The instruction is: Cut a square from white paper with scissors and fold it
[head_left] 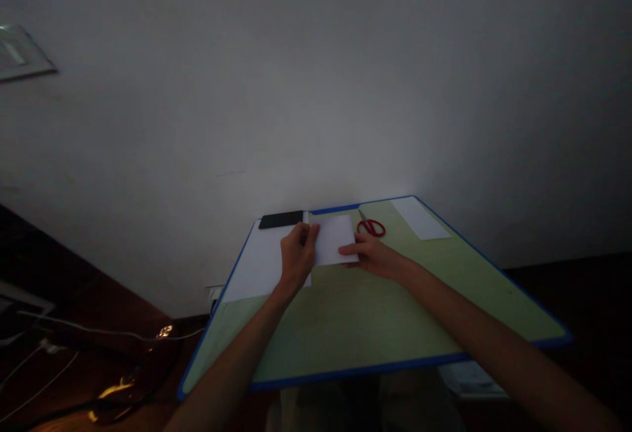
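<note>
A small white piece of paper (334, 240) is held up over the table between both hands. My left hand (298, 251) pinches its left edge, thumb on the near face and fingers curled. My right hand (370, 254) grips the lower right corner, with the thumb on top and fingers partly hidden behind. Beneath and left of my left hand lies a larger white sheet (257, 267). Just beyond my right hand rest red-handled scissors (371, 226), blades pointing toward the wall.
A black phone-like slab (281, 220) lies at the table's back left, on the white sheet. One white paper strip (421, 218) is at the back right. The green table (375, 326) has a blue rim and stands near a grey wall (316, 89). White cables (123, 334) run at the left.
</note>
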The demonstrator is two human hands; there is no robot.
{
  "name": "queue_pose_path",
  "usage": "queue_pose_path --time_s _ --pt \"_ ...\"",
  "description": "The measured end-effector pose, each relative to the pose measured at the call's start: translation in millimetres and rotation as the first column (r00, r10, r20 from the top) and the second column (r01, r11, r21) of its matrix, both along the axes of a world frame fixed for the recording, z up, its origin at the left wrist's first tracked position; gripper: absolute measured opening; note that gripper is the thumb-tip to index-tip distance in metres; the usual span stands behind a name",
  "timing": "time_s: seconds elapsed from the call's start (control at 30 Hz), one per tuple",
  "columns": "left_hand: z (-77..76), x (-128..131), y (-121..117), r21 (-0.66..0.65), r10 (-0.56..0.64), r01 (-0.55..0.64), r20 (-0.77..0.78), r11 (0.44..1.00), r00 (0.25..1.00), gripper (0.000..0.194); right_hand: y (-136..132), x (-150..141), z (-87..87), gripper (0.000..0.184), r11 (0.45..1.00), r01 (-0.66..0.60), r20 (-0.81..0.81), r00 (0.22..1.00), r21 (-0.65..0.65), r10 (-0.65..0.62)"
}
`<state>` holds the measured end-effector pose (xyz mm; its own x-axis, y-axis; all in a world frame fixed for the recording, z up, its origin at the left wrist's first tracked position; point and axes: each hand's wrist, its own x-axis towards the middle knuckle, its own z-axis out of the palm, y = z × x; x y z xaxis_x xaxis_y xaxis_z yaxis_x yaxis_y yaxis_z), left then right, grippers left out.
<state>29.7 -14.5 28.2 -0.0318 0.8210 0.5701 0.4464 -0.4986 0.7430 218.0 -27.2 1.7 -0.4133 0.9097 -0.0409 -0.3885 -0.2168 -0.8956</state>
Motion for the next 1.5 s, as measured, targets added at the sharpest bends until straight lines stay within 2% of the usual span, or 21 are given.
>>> queue_pose_path --time_s 0.13,0.3,0.5,0.7,0.83,0.97,1.03,1.1,1.17,1.23,1.4,1.5 --pt "1.7 -2.5 2.4 0.021 0.054 -0.054 -0.023 0.998 0.998 0.032 5.1 4.8 -2.4 0.033 0.999 0.015 0.083 0.996 0.031 -0.017" --pt "1.6 -4.0 4.4 0.029 0.071 -0.069 -0.073 0.997 0.995 0.033 6.2 8.8 -3.3 0.036 0.996 0.047 0.205 0.977 0.082 -0.063" --pt "2.9 -5.3 6.1 0.034 0.083 -0.080 -0.097 0.996 0.992 0.033 6.5 11.3 -3.2 0.042 0.983 0.032 0.278 0.957 0.180 -0.082" --pt "3.6 -7.7 7.0 0.055 0.121 -0.115 -0.124 0.992 0.985 0.033 6.9 9.9 -1.6 0.048 0.947 0.089 0.425 0.878 0.308 -0.221" --pt "4.8 -7.6 5.8 0.035 0.115 -0.112 -0.097 0.993 0.989 0.032 7.8 8.9 -1.5 0.050 0.902 0.067 0.444 0.854 0.426 -0.273" --pt "6.3 -7.0 5.8 0.036 0.098 -0.096 -0.045 0.995 0.994 0.031 9.8 9.3 -1.9 0.051 0.877 0.058 0.448 0.843 0.477 -0.300" --pt "6.3 -6.2 6.2 -0.005 0.060 -0.059 0.036 0.998 0.998 0.032 10.1 10.2 -0.4 0.050 0.866 0.073 0.432 0.844 0.496 -0.318" --pt "5.5 -4.7 6.1 -0.102 -0.032 0.050 0.169 0.993 0.985 0.034 9.7 11.7 2.5 0.049 0.850 0.095 0.419 0.838 0.518 -0.349" --pt "4.3 -2.6 5.0 -0.188 -0.142 0.208 0.314 0.960 0.939 0.040 9.3 13.8 5.8 0.049 0.834 0.125 0.413 0.823 0.537 -0.390" --pt "3.5 -0.2 3.2 -0.221 -0.217 0.325 0.405 0.919 0.888 0.045 9.4 15.8 8.7 0.047 0.825 0.170 0.403 0.808 0.539 -0.430" --pt "3.6 2.7 -1.4 -0.284 -0.330 0.457 0.399 0.843 0.856 0.044 11.4 17.8 10.5 0.045 0.831 0.287 0.329 0.819 0.476 -0.471" --pt "3.3 1.3 -1.4 -0.288 -0.356 0.488 0.408 0.824 0.841 0.039 12.1 17.9 9.5 0.044 0.858 0.289 0.320 0.839 0.425 -0.440"
